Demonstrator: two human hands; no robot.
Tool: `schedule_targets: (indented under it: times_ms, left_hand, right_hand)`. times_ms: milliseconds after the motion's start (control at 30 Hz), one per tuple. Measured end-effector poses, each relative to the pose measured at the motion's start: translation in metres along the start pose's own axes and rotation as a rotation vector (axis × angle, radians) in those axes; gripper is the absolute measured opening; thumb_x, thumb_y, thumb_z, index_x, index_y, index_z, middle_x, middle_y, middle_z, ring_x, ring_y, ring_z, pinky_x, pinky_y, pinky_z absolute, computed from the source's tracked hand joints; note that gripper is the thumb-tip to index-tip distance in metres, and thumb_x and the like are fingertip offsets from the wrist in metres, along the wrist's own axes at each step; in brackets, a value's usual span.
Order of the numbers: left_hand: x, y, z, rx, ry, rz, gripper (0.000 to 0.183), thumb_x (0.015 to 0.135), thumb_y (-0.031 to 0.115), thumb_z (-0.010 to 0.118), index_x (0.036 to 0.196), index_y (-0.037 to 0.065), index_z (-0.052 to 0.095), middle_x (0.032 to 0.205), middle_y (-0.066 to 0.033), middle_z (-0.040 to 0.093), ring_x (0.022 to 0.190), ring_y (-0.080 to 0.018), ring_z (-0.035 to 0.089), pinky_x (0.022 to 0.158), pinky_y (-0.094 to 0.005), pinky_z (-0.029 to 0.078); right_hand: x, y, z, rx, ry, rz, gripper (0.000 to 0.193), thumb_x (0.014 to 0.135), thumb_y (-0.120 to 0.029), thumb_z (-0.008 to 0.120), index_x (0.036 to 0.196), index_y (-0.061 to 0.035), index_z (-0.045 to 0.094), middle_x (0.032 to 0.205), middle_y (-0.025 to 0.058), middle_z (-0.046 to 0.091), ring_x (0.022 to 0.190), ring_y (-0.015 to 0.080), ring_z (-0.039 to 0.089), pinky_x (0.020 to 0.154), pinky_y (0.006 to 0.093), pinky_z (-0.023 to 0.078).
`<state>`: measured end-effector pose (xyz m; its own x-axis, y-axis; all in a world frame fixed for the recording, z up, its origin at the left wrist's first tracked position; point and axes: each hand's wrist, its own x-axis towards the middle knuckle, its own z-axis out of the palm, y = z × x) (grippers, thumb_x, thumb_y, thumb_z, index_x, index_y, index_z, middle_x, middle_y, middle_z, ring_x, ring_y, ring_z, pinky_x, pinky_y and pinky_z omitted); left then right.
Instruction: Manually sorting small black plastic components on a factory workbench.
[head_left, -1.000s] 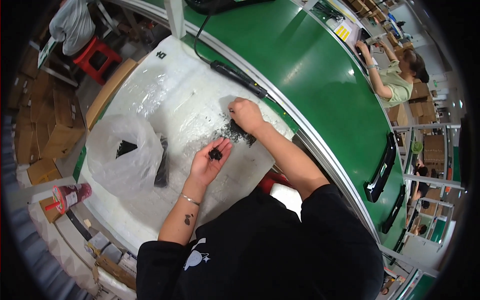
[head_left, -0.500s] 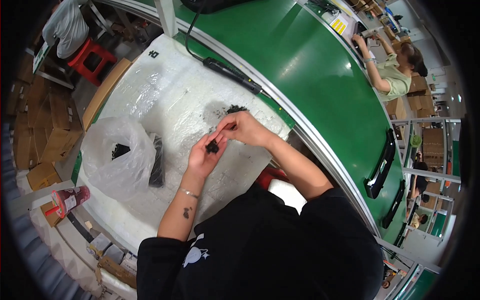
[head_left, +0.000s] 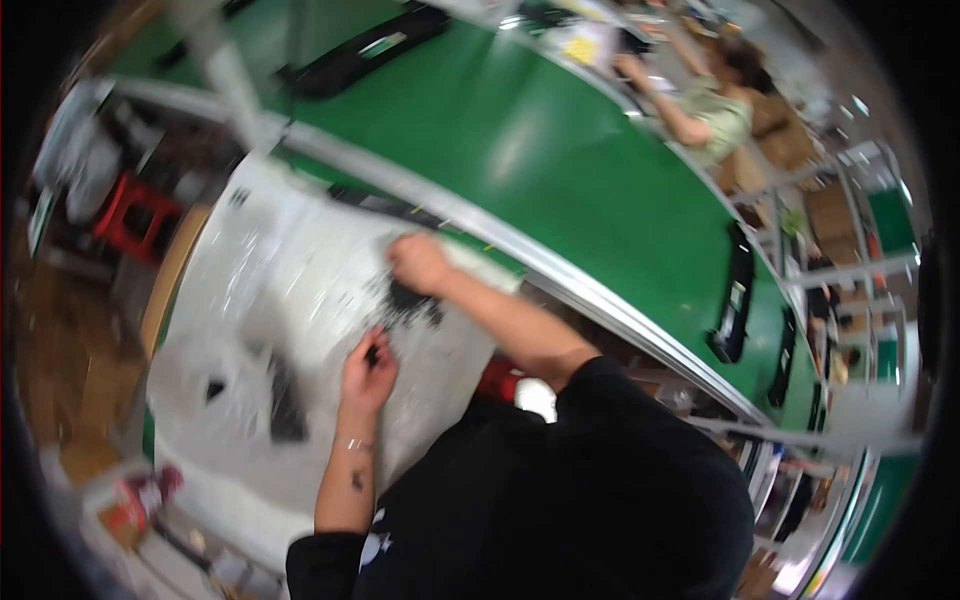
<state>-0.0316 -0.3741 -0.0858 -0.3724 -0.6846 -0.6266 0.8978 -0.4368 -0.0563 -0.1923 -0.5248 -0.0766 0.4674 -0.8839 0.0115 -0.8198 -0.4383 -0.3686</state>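
Note:
My left hand [head_left: 368,375] is raised over the white-covered worktop [head_left: 330,255], its fingers curled around small black pieces in the palm. Further off, my right hand [head_left: 418,262] is closed and blurred, at the edge of a scattered pile of small black pieces [head_left: 408,300]. Its fingertips are hidden, so whatever they hold cannot be made out. Left of my left hand, a translucent plastic bag [head_left: 185,410] holds something black. A dark flat piece [head_left: 288,405] lies beside the bag.
A black electric screwdriver [head_left: 385,205] lies along the worktop's far edge. Beyond the metal rail, a green conveyor [head_left: 500,150] carries long black parts [head_left: 735,290]. A person [head_left: 720,115] works across it. A red cup [head_left: 150,495] stands at lower left, a red stool [head_left: 138,222] further back.
My hands have parted. The right has moved away from the left palm to the far side of the black pile, and the left has curled its fingers. The whole view has turned and shifted.

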Motion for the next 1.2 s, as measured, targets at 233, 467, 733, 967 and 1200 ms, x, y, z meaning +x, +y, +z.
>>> schedule_targets:
  times_ms: [233,467,733,967,1200]
  left_hand:
    - [-0.012,0.002,0.014,0.067,0.090,0.070,0.023,0.095,0.019,0.043,0.102,0.000,0.056,0.091,-0.0082,0.061,0.081,-0.0192,0.060,0.078,-0.0308,0.053]
    - [0.006,0.007,-0.006,0.071,-0.150,-0.099,0.023,0.094,0.026,0.046,0.082,0.008,0.053,0.071,-0.0013,0.050,0.060,-0.0117,0.046,0.051,-0.0216,0.043]
    - [-0.002,0.006,-0.010,-0.006,-0.050,-0.118,0.026,0.093,0.026,0.047,0.073,0.010,0.048,0.063,0.0010,0.042,0.051,-0.0093,0.036,0.043,-0.0198,0.031]
    - [-0.001,0.000,-0.005,0.050,-0.008,-0.086,0.026,0.093,0.026,0.047,0.074,0.010,0.049,0.063,0.0000,0.043,0.053,-0.0104,0.038,0.045,-0.0204,0.034]
    - [-0.005,0.002,-0.005,0.024,-0.010,-0.061,0.021,0.093,0.023,0.047,0.081,0.008,0.055,0.072,-0.0008,0.051,0.060,-0.0115,0.046,0.056,-0.0217,0.044]
  right_hand:
    - [-0.037,-0.054,-0.038,0.548,-0.082,-0.035,0.012,0.066,-0.006,0.062,0.078,-0.0057,0.064,0.079,0.0131,0.063,0.076,0.0315,0.061,0.067,0.0387,0.050]
    - [-0.040,-0.046,-0.026,0.150,0.001,-0.064,0.009,0.071,-0.008,0.057,0.075,-0.0027,0.063,0.087,0.0150,0.060,0.081,0.0317,0.062,0.070,0.0392,0.051]
    - [-0.024,-0.038,-0.009,-0.002,-0.009,-0.090,0.011,0.073,-0.007,0.052,0.075,-0.0016,0.061,0.088,0.0152,0.059,0.089,0.0310,0.060,0.074,0.0389,0.051]
    - [-0.030,-0.036,-0.012,0.076,0.059,-0.023,0.011,0.075,-0.007,0.051,0.081,-0.0019,0.059,0.090,0.0154,0.057,0.088,0.0322,0.059,0.073,0.0405,0.050]
    - [-0.054,-0.068,-0.027,0.511,0.144,-0.101,0.009,0.079,-0.009,0.057,0.082,-0.0019,0.052,0.075,0.0159,0.057,0.074,0.0361,0.058,0.064,0.0424,0.047]
